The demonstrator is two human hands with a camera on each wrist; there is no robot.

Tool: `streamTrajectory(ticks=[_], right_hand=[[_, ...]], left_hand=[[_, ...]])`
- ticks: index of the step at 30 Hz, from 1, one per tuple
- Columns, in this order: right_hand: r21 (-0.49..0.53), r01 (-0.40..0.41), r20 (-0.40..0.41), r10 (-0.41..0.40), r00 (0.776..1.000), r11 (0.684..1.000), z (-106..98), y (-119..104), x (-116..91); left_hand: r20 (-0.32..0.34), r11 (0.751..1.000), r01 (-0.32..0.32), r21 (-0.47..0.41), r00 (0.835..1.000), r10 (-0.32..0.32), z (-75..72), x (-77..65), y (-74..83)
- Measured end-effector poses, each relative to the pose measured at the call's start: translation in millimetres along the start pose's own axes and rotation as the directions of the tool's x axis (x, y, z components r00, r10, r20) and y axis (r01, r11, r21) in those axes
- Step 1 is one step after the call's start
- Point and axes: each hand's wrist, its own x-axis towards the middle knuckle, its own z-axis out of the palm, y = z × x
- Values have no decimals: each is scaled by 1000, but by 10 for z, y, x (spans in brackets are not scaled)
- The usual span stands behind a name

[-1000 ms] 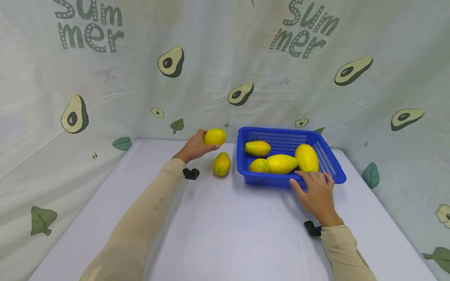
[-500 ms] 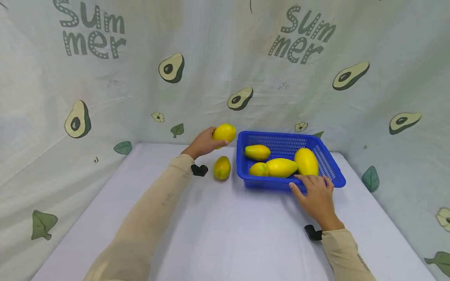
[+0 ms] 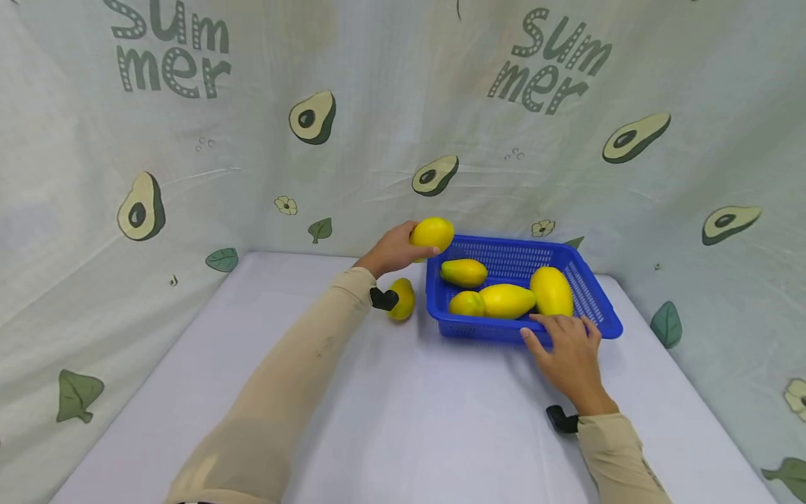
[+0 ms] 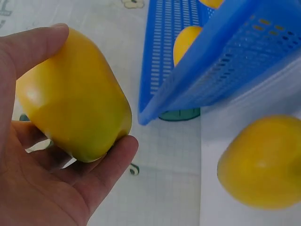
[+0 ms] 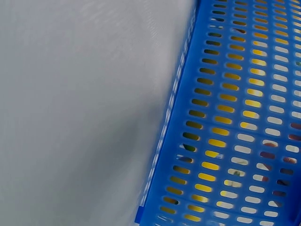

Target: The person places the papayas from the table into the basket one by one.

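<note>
My left hand (image 3: pixel 394 250) grips a yellow papaya (image 3: pixel 434 234) above the left rear corner of the blue basket (image 3: pixel 478 328). Seen from the left wrist, thumb and fingers (image 4: pixel 115 162) wrap the papaya, whose lower end is tinged green. My right hand (image 3: pixel 571 353) holds the basket's front rim near its right end, thumb outside and fingers over the edge. Through the slots in the right wrist view, parts of those fingers show behind the basket wall. Inside the basket lie several papayas (image 3: pixel 506 301). Another papaya (image 3: pixel 404 299) rests on the table left of the basket, partly behind my left wrist.
A white cloth covers the table (image 3: pixel 415 420). Behind it and at both sides hangs a pale curtain (image 3: pixel 371 126) printed with avocados, leaves and lettering. Each wrist carries a black camera mount (image 3: pixel 384 299). The basket's raised rim stands close to the left hand.
My left hand has carried its papaya rightward, from above the table to over the basket's left rear corner. The right hand stays on the front rim.
</note>
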Motion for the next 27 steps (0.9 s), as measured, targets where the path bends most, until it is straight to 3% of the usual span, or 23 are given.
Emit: streamTrajectory(ticks=[12, 18, 27], right_hand=[[52, -2, -8, 2, 1000, 999, -3, 8, -8], [56, -6, -5, 6, 1000, 998, -4, -19, 10], [65, -9, -18, 10, 1000, 998, 25, -5, -1]], left_hand=[[66, 999, -26, -23, 997, 27, 178, 76, 181], [106, 999, -6, -48, 994, 11, 204, 89, 220], [142, 999, -1, -50, 990, 8, 229, 103, 409]])
